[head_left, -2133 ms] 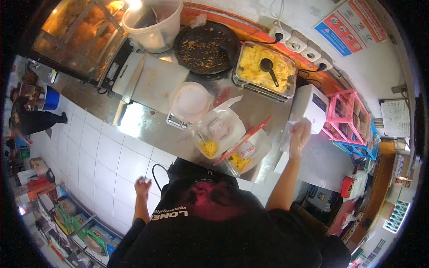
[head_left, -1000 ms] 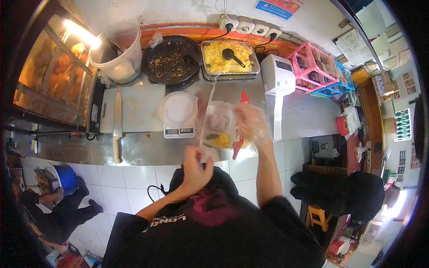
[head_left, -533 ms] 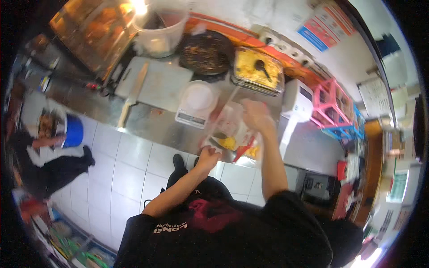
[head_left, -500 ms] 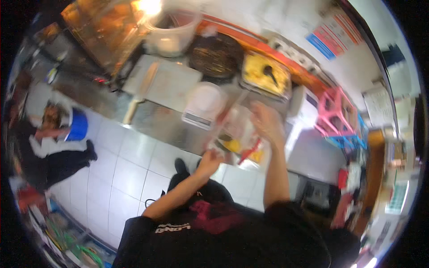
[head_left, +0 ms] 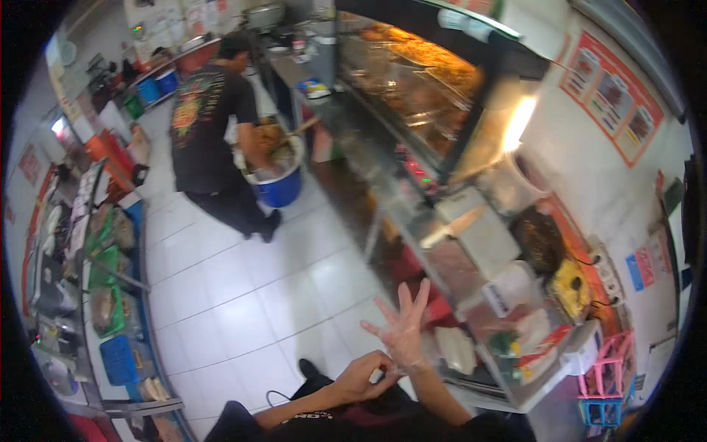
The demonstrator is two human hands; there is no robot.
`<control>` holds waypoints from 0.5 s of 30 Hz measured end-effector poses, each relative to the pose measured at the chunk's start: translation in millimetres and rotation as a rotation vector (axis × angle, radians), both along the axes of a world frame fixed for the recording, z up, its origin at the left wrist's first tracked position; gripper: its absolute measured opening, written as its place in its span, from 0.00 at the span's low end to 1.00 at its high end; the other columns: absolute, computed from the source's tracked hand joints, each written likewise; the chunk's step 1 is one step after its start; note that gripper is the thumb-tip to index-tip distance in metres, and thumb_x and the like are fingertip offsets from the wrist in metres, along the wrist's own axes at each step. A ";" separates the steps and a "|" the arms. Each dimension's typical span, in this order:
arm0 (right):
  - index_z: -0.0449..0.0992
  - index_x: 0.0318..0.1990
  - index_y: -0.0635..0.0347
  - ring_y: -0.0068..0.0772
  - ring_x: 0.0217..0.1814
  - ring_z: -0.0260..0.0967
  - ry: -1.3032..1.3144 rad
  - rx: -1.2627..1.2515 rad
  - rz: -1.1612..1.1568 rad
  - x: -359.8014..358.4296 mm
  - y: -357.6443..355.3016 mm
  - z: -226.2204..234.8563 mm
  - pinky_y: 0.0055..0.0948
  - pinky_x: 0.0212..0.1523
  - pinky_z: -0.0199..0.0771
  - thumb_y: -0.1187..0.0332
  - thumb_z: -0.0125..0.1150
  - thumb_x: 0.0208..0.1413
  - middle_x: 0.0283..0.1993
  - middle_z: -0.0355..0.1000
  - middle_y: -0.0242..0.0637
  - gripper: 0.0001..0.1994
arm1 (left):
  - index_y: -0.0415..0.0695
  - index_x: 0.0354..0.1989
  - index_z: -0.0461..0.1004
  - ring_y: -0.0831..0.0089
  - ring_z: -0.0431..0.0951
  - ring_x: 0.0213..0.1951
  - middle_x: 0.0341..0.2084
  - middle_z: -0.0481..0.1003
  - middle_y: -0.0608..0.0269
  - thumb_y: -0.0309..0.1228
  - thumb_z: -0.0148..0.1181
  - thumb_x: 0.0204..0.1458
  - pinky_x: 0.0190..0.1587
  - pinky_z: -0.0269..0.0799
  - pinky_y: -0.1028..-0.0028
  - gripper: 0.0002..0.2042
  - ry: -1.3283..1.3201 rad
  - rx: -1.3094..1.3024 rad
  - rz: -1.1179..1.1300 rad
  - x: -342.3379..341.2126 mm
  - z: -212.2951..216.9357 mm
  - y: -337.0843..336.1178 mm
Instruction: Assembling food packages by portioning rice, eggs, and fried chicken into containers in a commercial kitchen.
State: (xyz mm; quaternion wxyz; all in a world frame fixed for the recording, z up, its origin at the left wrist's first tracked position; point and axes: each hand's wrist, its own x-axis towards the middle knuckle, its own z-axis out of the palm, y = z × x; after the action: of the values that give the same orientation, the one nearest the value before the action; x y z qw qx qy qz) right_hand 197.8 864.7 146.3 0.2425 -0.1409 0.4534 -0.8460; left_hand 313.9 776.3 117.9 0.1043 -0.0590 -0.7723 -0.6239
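My right hand is raised over the floor in front of me, its fingers spread wide. A shiny, see-through film, apparently a clear plastic glove, covers it down to the wrist. Beside that wrist my left hand is closed, thumb and fingers pinched at the glove's cuff. To the right on the steel counter lie clear plastic bags with a red strip. A white kitchen scale stands just beyond them.
A co-worker bends over a blue bucket on the tiled floor. The lit glass food case stands ahead. A tray of yellow food and a pink plastic rack are at the right. Shelves with green baskets line the left.
My view has swung left, away from the counter. Both hands have left the bags there and come together; the right hand's fingers are now spread, the left hand pinches at its wrist.
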 end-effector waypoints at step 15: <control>0.74 0.45 0.67 0.25 0.41 0.73 0.126 0.432 0.577 112.1 -523.7 -26.7 0.26 0.45 0.74 0.72 0.56 0.66 0.43 0.79 0.44 0.07 | 0.37 0.55 0.72 0.67 0.80 0.47 0.47 0.79 0.56 0.29 0.61 0.60 0.53 0.76 0.69 0.17 -0.409 0.100 0.161 164.5 -149.6 -593.9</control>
State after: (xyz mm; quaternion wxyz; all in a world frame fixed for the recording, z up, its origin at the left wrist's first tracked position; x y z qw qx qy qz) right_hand 309.9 341.0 119.6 0.4667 -0.2606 0.5773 -0.6173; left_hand 478.4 182.4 -31.7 -0.0021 0.1357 -0.7477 -0.6500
